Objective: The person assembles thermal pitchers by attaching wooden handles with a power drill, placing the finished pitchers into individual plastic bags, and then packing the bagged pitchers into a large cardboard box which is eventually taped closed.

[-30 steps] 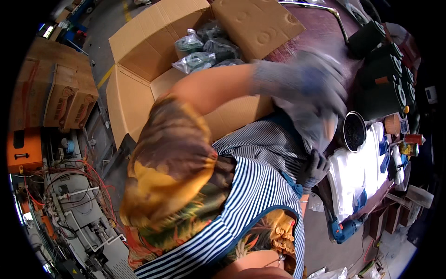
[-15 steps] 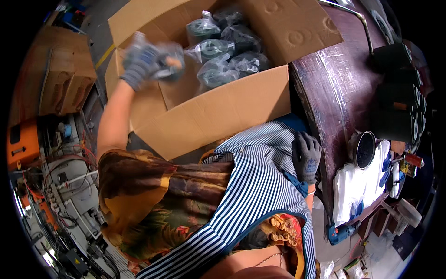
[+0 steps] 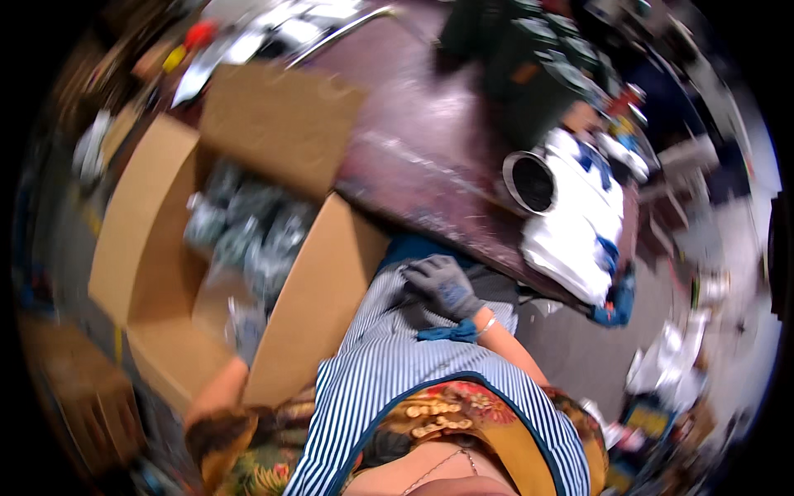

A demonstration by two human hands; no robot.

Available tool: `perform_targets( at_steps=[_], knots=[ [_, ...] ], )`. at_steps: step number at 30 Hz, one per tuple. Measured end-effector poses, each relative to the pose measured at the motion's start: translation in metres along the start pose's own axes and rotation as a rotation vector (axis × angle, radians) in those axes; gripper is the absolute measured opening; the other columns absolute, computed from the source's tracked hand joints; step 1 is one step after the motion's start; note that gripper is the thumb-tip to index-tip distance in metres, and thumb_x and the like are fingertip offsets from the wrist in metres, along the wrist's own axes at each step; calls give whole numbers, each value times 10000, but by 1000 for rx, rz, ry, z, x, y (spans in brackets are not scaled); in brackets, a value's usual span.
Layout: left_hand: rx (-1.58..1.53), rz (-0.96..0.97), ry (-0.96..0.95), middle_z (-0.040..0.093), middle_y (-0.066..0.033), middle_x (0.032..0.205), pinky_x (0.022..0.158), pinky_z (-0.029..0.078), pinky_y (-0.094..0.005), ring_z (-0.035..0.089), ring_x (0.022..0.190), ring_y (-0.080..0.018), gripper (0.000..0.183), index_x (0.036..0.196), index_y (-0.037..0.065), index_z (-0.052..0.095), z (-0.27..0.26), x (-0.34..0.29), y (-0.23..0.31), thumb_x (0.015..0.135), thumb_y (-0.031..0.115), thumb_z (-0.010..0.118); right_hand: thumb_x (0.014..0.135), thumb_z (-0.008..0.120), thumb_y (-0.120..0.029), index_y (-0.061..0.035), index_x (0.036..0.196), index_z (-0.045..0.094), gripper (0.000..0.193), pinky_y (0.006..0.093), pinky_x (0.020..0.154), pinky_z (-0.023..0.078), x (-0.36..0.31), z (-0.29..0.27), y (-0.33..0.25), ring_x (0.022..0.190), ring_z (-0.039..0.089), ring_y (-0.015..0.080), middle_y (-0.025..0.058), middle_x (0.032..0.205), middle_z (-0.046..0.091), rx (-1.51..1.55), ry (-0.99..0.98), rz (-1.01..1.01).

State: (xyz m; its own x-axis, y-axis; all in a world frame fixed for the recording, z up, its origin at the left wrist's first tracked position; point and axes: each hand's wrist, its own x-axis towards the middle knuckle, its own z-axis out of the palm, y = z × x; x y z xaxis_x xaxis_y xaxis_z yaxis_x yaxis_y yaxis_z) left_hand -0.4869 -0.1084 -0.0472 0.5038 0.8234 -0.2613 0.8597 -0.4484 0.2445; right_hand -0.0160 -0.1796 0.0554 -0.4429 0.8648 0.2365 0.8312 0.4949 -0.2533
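The left hand, in a grey glove, is down inside the open box, near its right wall and toward its near end. It is blurred and partly hidden by that wall, so I cannot tell whether its fingers are spread or pinching anything. The bags, clear and wrapped around dark green things, lie heaped in the far part of the box, just beyond this hand. They press against one another; blur hides their exact number.

The right hand, also gloved in grey, rests palm down on the striped apron, close to the near edge of the worktop. Its fingers are loosely extended, slightly bent and a little apart, with nothing pinched between them.

The box stands by the worktop's left end, its flaps folded outward; the far flap reaches over the worktop's left edge. Toward the worktop's right edge sits a round bowl with a pale rim and dark contents, touching or just beside the white cloths. Dark green cylinders stand beyond, at the far edge. A blue drill is at the near right corner.
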Motion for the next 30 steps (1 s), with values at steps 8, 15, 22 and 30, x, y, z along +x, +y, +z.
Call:
perform_targets(
  at_steps=[8, 15, 22, 30],
  knots=[
    [292, 103, -327, 714, -153, 1053, 839, 522, -452, 681, 934, -329, 494, 1156, 84, 651, -5, 26, -16, 867, 480, 590, 851, 686, -352, -177, 1193, 618, 391, 430, 967, 459, -36, -2, 4, 1070, 615, 247, 47, 1134, 649, 57, 10, 79],
    [594, -365, -432, 682, -165, 1169, 884, 516, -463, 659, 1051, -322, 521, 1122, 52, 671, -170, 49, 136, 835, 483, 622, 866, 668, -286, -134, 1176, 630, 347, 438, 984, 445, -114, -31, 19, 1096, 603, 265, 90, 1170, 652, 42, 131, 330],
    [124, 607, 447, 479, -208, 1418, 1105, 352, -463, 439, 1321, -394, 738, 1412, 19, 448, -241, 131, 339, 842, 410, 707, 867, 667, -288, -122, 1197, 648, 369, 426, 912, 457, -138, -73, 30, 1061, 601, 269, 81, 1172, 648, 29, 419, 443],
    [97, 833, 978, 408, -160, 1491, 1107, 319, -539, 387, 1345, -435, 771, 1441, 181, 442, -270, 377, 583, 776, 418, 754, 816, 682, -229, -114, 1236, 635, 438, 446, 984, 424, -181, -110, 29, 1113, 569, 272, 78, 1217, 633, -69, 537, 549]
  ],
)
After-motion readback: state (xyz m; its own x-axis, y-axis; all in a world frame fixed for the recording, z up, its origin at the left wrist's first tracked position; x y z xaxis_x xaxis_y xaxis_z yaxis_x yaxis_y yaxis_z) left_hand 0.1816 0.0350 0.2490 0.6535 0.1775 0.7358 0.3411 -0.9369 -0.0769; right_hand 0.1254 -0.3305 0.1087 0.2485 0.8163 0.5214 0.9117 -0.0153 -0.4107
